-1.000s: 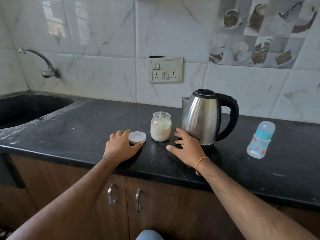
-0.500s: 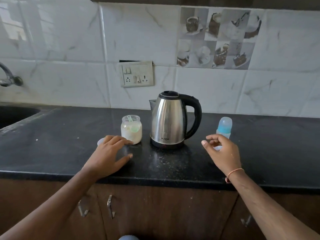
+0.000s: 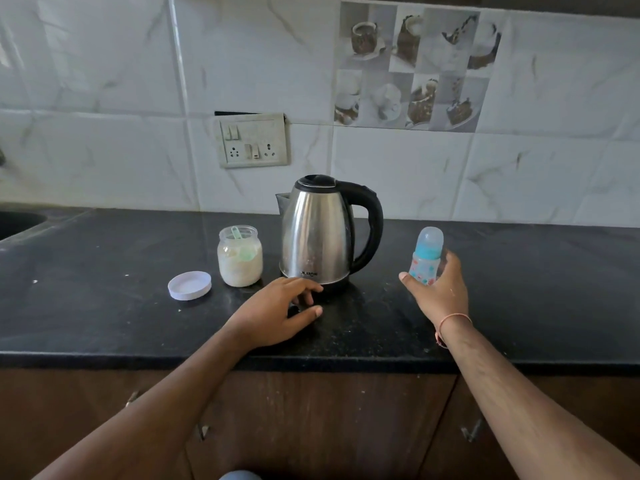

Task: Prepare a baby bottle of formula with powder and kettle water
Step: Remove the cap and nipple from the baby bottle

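On the black counter (image 3: pixel 104 306), the right hand (image 3: pixel 438 294) now grips the one baby bottle (image 3: pixel 426 257) upright beside the one kettle (image 3: pixel 320 233), while the left hand (image 3: pixel 273 313), fingers loosely spread, has left the one lid (image 3: pixel 189 285) near the one powder jar (image 3: pixel 240 255)

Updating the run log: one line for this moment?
right hand grips baby bottle, cap on | left hand open by kettle | powder jar open, lid beside

Capped bottle (image 3: pixel 426 258) — upright (right of kettle (image 3: pixel 318 233))
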